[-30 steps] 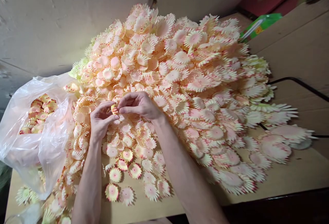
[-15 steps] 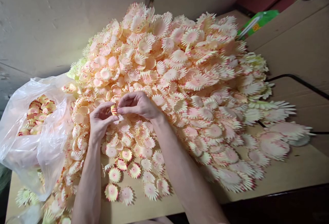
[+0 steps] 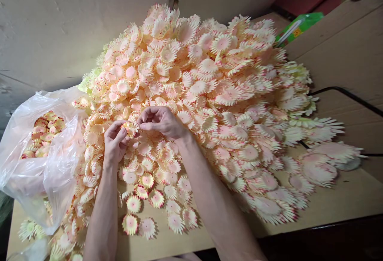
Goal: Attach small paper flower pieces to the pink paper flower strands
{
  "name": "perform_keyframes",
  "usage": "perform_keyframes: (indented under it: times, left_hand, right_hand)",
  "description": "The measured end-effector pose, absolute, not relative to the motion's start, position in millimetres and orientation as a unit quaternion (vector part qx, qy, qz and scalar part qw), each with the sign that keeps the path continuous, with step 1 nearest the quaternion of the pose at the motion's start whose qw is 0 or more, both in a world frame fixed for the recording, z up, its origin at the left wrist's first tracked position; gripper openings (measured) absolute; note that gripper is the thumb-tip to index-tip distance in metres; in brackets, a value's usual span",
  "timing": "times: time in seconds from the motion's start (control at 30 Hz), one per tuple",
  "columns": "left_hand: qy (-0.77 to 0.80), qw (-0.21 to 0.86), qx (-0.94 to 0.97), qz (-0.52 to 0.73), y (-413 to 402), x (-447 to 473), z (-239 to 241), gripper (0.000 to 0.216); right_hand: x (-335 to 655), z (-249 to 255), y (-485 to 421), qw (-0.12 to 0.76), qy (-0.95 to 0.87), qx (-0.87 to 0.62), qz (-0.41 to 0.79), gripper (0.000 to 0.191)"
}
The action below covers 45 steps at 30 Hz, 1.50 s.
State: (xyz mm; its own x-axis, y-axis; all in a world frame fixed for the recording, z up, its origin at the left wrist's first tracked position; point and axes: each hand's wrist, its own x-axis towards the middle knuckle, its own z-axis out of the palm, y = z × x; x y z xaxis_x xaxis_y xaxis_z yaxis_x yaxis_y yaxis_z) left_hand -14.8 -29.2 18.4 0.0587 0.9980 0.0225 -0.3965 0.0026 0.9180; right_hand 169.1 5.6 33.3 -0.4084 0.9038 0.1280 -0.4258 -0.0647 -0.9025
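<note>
The fringed petal disc [image 3: 131,128], a narrow curl moments ago, now splays pinched in the left hand [image 3: 115,143], the right hand [image 3: 163,123] narrowed at its edge, grip unclear, so handling seems unfinished.

L hand [image 3: 116,143] pinches a small frilled disc [image 3: 131,128]; R hand [image 3: 164,123] at its right edge, prob. touching. Big pile of pink-cream discs [image 3: 208,66] covers most of table [image 3: 344,195], esp. far side. Translucent plastic bag [image 3: 60,175] at left w/ red-edged discs [image 3: 47,135] inside. Cardboard [image 3: 338,61] & green packet [image 3: 312,21] far right; few loose discs [image 3: 130,224] near.
</note>
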Motion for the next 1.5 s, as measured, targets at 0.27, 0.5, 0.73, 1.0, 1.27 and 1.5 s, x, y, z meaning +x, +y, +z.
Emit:
perform_keyframes:
  times: [0.27,0.5,0.73,1.0,1.27,1.5]
  left_hand:
    - [0.371,0.558,0.446,0.593,-24.6,-18.7,11.3,0.038]
    - [0.375,0.530,0.505,0.569,-25.3,-18.1,9.4,0.044]
    - [0.375,0.549,0.511,0.544,-25.6,-18.5,9.9,0.051]
    - [0.412,0.496,0.544,0.538,-25.6,-15.5,12.8,0.033]
    - [0.446,0.430,0.586,0.523,-25.3,-16.3,8.7,0.022]
    - [0.439,0.450,0.559,0.541,-27.9,-14.5,9.9,0.025]
  right_hand:
    - [169.9,34.5,7.3,0.454,-0.597,-0.272,0.604,0.014]
    - [165.5,34.1,4.3,0.453,-0.595,-0.324,0.579,0.013]
    - [167.5,31.4,4.5,0.393,-0.578,-0.341,0.629,0.029]
    - [170.1,36.0,3.0,0.382,-0.579,-0.314,0.648,0.021]
    - [165.6,29.8,5.1,0.385,-0.565,-0.335,0.648,0.014]
    - [171.1,36.0,3.0,0.357,-0.548,-0.299,0.695,0.017]
